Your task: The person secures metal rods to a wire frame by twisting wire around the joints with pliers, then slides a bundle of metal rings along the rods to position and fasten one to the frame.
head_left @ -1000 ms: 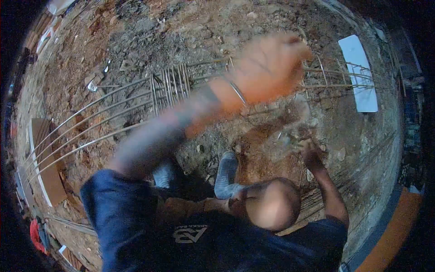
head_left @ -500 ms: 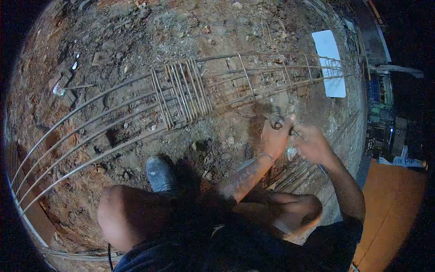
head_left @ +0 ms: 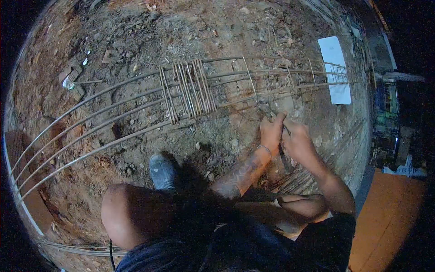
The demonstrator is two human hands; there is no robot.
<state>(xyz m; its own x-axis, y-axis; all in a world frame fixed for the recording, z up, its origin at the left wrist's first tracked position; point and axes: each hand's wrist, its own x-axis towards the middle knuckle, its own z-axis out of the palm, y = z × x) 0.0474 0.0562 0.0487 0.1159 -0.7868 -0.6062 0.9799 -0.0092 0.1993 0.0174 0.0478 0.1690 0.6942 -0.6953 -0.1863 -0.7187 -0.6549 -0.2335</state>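
Note:
A long frame of steel bars (head_left: 136, 93) lies across the ground, with several square metal ties (head_left: 192, 88) bunched near its middle and others spaced out to the right. My left hand (head_left: 273, 131) is closed beside the frame's lower bar, right of the bunched ties. Close against it, my right hand (head_left: 299, 143) is closed on a dark metal tool (head_left: 267, 109). The tool's head reaches the lower bar near one tie, and a dark handle shows below the hands. What my left hand grips is too small to make out.
A white panel (head_left: 335, 70) lies under the frame's right end. Thin rods (head_left: 294, 181) lie near my right knee. My boot (head_left: 163, 172) stands below the frame. An orange surface (head_left: 385, 222) is at lower right, and rubble (head_left: 72, 84) lies at upper left.
Both hands have moved slightly up and left, and the tool's head now shows at the lower bar. The whole view has shifted a little.

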